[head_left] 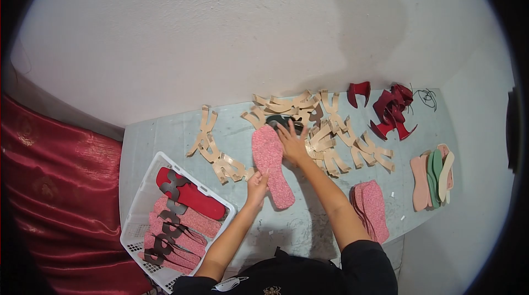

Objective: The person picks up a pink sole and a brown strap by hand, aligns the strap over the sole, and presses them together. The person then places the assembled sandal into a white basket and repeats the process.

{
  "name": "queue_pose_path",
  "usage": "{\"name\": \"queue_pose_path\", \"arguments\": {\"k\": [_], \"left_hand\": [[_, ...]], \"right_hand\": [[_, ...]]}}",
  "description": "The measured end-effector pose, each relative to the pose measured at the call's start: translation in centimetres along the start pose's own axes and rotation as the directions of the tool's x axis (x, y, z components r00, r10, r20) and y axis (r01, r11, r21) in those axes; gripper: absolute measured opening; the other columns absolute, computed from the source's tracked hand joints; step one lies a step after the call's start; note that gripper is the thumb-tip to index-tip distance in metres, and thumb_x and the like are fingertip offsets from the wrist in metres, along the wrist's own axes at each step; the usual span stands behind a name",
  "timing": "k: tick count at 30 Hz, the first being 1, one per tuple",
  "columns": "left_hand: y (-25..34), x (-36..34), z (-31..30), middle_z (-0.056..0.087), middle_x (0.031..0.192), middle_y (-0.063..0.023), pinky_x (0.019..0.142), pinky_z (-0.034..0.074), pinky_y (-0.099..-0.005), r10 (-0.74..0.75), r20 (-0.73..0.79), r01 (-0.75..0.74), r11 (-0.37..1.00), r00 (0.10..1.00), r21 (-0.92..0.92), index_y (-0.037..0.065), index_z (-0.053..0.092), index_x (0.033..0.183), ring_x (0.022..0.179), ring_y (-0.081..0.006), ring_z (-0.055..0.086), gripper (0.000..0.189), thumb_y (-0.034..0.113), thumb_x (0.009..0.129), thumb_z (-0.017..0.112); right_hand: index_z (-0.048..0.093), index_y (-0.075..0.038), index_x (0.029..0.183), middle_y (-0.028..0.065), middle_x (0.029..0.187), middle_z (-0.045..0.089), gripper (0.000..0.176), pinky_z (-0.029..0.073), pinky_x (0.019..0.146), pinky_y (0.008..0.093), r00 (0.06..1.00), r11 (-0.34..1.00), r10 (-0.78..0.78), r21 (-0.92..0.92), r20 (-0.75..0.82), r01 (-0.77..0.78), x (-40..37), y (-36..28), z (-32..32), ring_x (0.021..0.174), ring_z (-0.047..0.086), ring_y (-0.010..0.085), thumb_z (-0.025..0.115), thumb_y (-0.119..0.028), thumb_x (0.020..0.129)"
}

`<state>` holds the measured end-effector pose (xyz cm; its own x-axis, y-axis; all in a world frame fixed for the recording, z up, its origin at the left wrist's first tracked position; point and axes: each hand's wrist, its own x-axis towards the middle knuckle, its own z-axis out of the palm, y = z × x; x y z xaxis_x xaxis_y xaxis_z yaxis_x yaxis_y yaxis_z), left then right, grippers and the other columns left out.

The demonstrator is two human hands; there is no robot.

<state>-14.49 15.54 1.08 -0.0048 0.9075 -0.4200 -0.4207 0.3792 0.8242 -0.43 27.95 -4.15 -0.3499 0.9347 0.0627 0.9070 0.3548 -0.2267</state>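
Observation:
A pink speckled insole (268, 162) is held over the middle of the table, its wide end toward the wall. My left hand (257, 187) grips its left edge near the narrow part, fingers closed on it. At the upper right edge of the insole is my right hand (292, 140), with its fingers spread beside a dark green-black piece (281, 122). Whether the right fingertips touch that piece I cannot tell. Beige strap pieces (330, 129) lie in a heap around and to the right of the hands, and more beige straps (212, 151) lie to the left.
A white basket (128, 229) at the lower left holds pink and red insoles with dark straps. Pink insoles (374, 207) are stacked at right, with pink, green and cream insoles (435, 176) beyond. Red strap pieces (392, 110) and black cord (426, 99) lie at the back right.

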Motion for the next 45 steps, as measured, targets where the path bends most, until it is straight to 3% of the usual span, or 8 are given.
{"name": "queue_pose_path", "arguments": {"k": [2, 7, 11, 14, 22, 34, 41, 45], "left_hand": [[0.1, 0.0, -0.7, 0.061, 0.082, 0.0000, 0.050, 0.041, -0.0169, 0.028, -0.011, -0.028, 0.999, 1.000, -0.038, 0.006, 0.055, 0.098, 0.060, -0.0039, 0.054, 0.018, 0.020, 0.089, 0.049], [0.1, 0.2, -1.3, 0.061, 0.083, -0.0005, 0.052, 0.042, -0.0173, -0.001, -0.048, 0.000, 1.000, 0.999, -0.015, 0.006, 0.055, 0.100, 0.060, -0.0040, 0.053, 0.019, 0.020, 0.089, 0.048], [-1.2, 0.9, -1.6, 0.060, 0.093, -0.0054, 0.064, 0.048, -0.0237, -0.036, -0.009, 0.036, 0.999, 0.999, -0.038, 0.002, 0.052, 0.103, 0.076, -0.0106, 0.059, 0.020, 0.015, 0.089, 0.047], [-1.7, 1.3, -1.0, 0.061, 0.091, -0.0045, 0.065, 0.048, -0.0236, -0.052, 0.012, 0.052, 0.999, 0.999, 0.003, 0.002, 0.052, 0.103, 0.076, -0.0104, 0.059, 0.020, 0.016, 0.089, 0.047], [-1.5, 2.0, 0.2, 0.060, 0.092, -0.0049, 0.065, 0.048, -0.0233, -0.071, 0.062, 0.071, 0.997, 0.996, 0.001, 0.001, 0.051, 0.103, 0.077, -0.0102, 0.059, 0.020, 0.016, 0.089, 0.047], [-1.3, 2.1, -0.5, 0.061, 0.086, -0.0021, 0.061, 0.047, -0.0215, -0.073, 0.035, 0.073, 0.997, 0.997, 0.024, 0.004, 0.054, 0.099, 0.070, -0.0076, 0.058, 0.020, 0.020, 0.089, 0.048], [-1.7, 1.3, -1.2, 0.060, 0.094, -0.0053, 0.069, 0.048, -0.0250, -0.104, 0.036, 0.103, 0.994, 0.994, 0.022, 0.001, 0.051, 0.103, 0.080, -0.0113, 0.059, 0.021, 0.017, 0.089, 0.046], [-2.4, 0.6, -0.8, 0.061, 0.087, -0.0027, 0.061, 0.047, -0.0224, -0.089, 0.029, 0.089, 0.996, 0.996, 0.009, 0.004, 0.054, 0.101, 0.070, -0.0087, 0.058, 0.021, 0.020, 0.089, 0.047]], "right_hand": [[0.046, -0.007, 0.120, 0.0006, 0.136, 0.029, 0.044, -0.003, 0.092, 0.0690, 0.970, 0.983, -0.155, 0.068, -0.188, 0.170, 0.7, -1.0, 0.5, 0.131, 0.010, 0.0288, 0.032, -0.031, 0.087], [0.059, -0.009, 0.102, 0.0035, 0.125, 0.044, 0.032, 0.000, 0.094, 0.0674, 0.953, 0.915, -0.300, 0.268, -0.043, 0.300, 0.4, 0.0, -0.8, 0.127, 0.024, 0.0304, 0.038, -0.026, 0.085], [0.052, -0.010, 0.107, 0.0086, 0.124, 0.043, 0.028, 0.006, 0.095, 0.0647, 0.877, 0.952, 0.277, 0.239, -0.393, -0.193, -0.1, 3.5, -1.9, 0.126, 0.025, 0.0305, 0.044, -0.023, 0.084], [0.051, -0.012, 0.110, 0.0103, 0.126, 0.041, 0.030, 0.010, 0.097, 0.0615, 0.856, 0.877, 0.473, 0.202, -0.207, -0.436, -0.3, 7.3, -1.4, 0.125, 0.026, 0.0323, 0.043, -0.024, 0.084], [0.060, -0.012, 0.084, 0.0040, 0.098, 0.059, 0.024, 0.033, 0.074, 0.0435, 0.902, 0.892, 0.431, -0.141, -0.022, -0.429, 1.0, 11.3, -3.3, 0.089, 0.053, 0.0227, 0.048, -0.034, 0.082], [0.049, -0.009, 0.111, 0.0076, 0.118, 0.044, 0.076, 0.030, 0.086, 0.0432, 0.630, 0.637, 0.771, -0.141, 0.095, -0.758, 1.7, 11.3, -0.5, 0.112, 0.037, 0.0240, 0.074, -0.050, 0.052], [0.058, -0.008, 0.103, 0.0073, 0.116, 0.042, 0.060, 0.026, 0.090, 0.0441, 0.679, 0.681, 0.732, -0.056, 0.059, -0.730, 0.4, 10.5, -1.2, 0.111, 0.037, 0.0243, 0.073, -0.044, 0.058], [0.064, -0.008, 0.090, 0.0063, 0.114, 0.045, 0.033, 0.024, 0.092, 0.0484, 0.875, 0.831, 0.473, -0.277, -0.101, -0.482, 0.2, 11.3, -0.9, 0.112, 0.035, 0.0248, 0.064, -0.034, 0.069]]}}
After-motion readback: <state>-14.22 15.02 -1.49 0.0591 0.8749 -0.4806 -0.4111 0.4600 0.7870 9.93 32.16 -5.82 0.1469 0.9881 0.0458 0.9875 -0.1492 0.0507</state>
